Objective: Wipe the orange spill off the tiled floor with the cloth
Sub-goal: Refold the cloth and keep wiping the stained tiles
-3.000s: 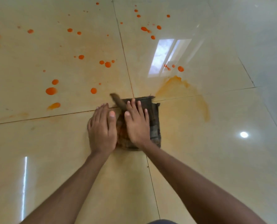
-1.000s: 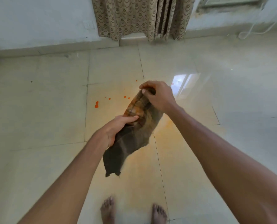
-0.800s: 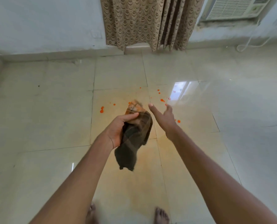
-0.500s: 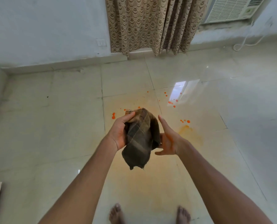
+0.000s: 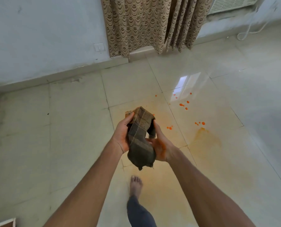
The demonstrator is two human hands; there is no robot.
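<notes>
In the head view I see both hands up in the air, holding the cloth (image 5: 141,140) between them. The cloth is dark and checked, all bunched up, and its bottom end hangs down loose. The left hand (image 5: 122,136) is on the left side of the cloth, with the thumb and fingers curled round the top part. The right hand (image 5: 159,145) is on the right side of the cloth and a bit under it. Its thumb lies on the front and its fingers go up behind a fold, so it grips the cloth too.

The cloth is well above the tiled floor (image 5: 71,128), not touching it. The orange spill (image 5: 183,104) is on the floor, past the cloth and to the right of it: small orange drops and a pale orange smear. A bare foot (image 5: 136,185) stands on the floor below the cloth. Far behind the cloth hangs a patterned curtain (image 5: 144,25).
</notes>
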